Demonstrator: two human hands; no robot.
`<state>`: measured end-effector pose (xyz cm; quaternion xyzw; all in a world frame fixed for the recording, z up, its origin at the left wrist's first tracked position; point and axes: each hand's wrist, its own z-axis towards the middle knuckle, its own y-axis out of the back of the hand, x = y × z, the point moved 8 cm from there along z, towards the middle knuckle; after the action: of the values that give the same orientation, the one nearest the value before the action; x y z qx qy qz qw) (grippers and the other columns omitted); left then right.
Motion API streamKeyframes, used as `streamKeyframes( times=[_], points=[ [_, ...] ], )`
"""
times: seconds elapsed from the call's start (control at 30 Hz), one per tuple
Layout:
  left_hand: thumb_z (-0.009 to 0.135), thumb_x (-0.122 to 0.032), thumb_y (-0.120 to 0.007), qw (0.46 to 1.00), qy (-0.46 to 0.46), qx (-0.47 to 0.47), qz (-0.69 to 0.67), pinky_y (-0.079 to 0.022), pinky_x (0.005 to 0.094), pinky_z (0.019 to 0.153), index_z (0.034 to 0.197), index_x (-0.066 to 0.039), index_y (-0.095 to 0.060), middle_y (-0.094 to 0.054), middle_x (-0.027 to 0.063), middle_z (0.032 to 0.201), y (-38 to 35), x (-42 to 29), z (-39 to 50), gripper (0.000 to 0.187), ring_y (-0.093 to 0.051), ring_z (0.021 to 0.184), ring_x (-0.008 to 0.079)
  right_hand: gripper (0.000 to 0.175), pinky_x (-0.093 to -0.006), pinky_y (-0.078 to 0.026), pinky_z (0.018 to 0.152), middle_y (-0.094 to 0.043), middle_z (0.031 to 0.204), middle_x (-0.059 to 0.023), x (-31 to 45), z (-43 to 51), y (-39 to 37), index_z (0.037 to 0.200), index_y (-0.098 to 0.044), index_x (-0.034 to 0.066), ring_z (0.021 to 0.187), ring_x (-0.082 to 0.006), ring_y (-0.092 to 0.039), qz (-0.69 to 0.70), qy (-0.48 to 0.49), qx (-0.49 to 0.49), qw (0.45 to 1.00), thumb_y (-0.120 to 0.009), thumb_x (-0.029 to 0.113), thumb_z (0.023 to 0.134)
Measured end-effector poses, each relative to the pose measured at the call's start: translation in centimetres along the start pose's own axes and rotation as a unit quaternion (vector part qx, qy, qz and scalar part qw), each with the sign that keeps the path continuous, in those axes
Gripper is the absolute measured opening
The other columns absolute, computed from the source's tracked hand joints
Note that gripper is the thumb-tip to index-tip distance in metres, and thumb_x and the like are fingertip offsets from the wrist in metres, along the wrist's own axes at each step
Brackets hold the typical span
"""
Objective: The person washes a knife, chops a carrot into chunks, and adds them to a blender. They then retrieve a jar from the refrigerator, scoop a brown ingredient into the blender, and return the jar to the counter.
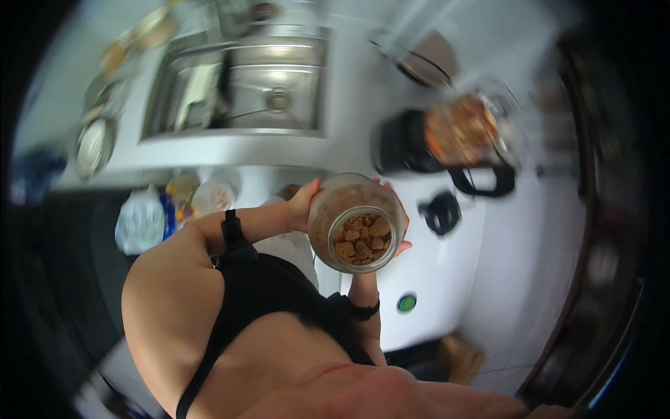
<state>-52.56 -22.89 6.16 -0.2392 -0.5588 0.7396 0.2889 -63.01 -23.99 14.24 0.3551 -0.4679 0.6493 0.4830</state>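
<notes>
A round glass jar [322, 230] is held up in front of my body, its open mouth facing the camera. Brown crumbly lumps [361, 240] show inside. My left hand [305, 206] grips the jar's left side. Around its right side wraps my right hand [402, 220], whose palm is largely hidden behind the glass. Both wrists wear black bands. To the right of the jar, a small black plastic part [442, 212] lies on the white counter [434, 277]. A small green round item [406, 302] lies nearer my body.
A stainless steel sink [277, 131] is set in the counter ahead. On the right are a black-handled appliance [408, 141] and a blurred orange-brown package [460, 131]. Plastic bags [140, 220] sit at the left, near a clear container [215, 198]. A round dish [96, 146] stands beyond them.
</notes>
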Motion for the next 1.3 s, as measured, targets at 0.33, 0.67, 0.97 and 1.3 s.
streamKeyframes(
  times=[0.33, 0.67, 0.97, 1.3],
  points=[
    [0.1, -0.063, -0.045, 0.952, -0.305, -0.012, 0.032, -0.043, 0.0549, 0.112, 0.149, -0.008, -0.047, -0.049, 0.0189, 0.152, -6.4, -12.4, -21.9, 0.075, -0.052, 0.135, 0.0362, 0.045, -0.0391, -0.044, 0.106, -0.068, 0.127, -0.0134, 0.6, 2.1, -19.6, 0.119, -0.069, -0.0014, 0.126, -0.0289, -0.055, -0.229, 0.064, 0.22, 0.946, -0.041, 0.033, 0.109],
    [0.088, -0.062, -0.067, 0.873, -0.476, -0.052, 0.093, -0.033, 0.0817, 0.106, 0.157, -0.021, -0.037, -0.025, 0.0206, 0.163, -15.9, -19.1, -45.0, 0.085, -0.029, 0.147, 0.0486, 0.024, -0.0343, -0.052, 0.083, -0.063, 0.125, -0.0126, -7.3, 2.2, -44.1, 0.12, -0.062, 0.001, 0.093, -0.0219, -0.066, -0.231, 0.064, 0.354, 0.904, -0.064, 0.007, 0.097],
    [0.093, -0.055, -0.065, 0.73, -0.671, -0.036, 0.124, -0.043, 0.0743, 0.103, 0.158, -0.019, -0.033, -0.035, 0.0215, 0.158, -19.9, -20.7, -57.5, 0.081, -0.036, 0.143, 0.0469, 0.023, -0.0425, -0.056, 0.079, -0.074, 0.102, -0.0171, -19.9, 9.6, -74.5, 0.113, -0.07, 0.0044, 0.09, -0.0319, -0.072, -0.283, 0.16, 0.522, 0.789, -0.069, 0.016, 0.093],
    [0.094, -0.061, -0.062, 0.601, -0.793, -0.086, 0.052, -0.039, 0.0775, 0.103, 0.158, -0.036, -0.033, -0.035, 0.0101, 0.163, -16.6, -19.0, -62.3, 0.075, -0.035, 0.146, 0.043, 0.027, -0.0454, -0.049, 0.096, -0.076, 0.108, -0.0089, -37.8, 19.2, -99.0, 0.118, -0.076, 0.0241, 0.116, -0.0308, -0.063, -0.632, 0.316, 0.447, 0.548, -0.064, 0.031, 0.095]
  ],
)
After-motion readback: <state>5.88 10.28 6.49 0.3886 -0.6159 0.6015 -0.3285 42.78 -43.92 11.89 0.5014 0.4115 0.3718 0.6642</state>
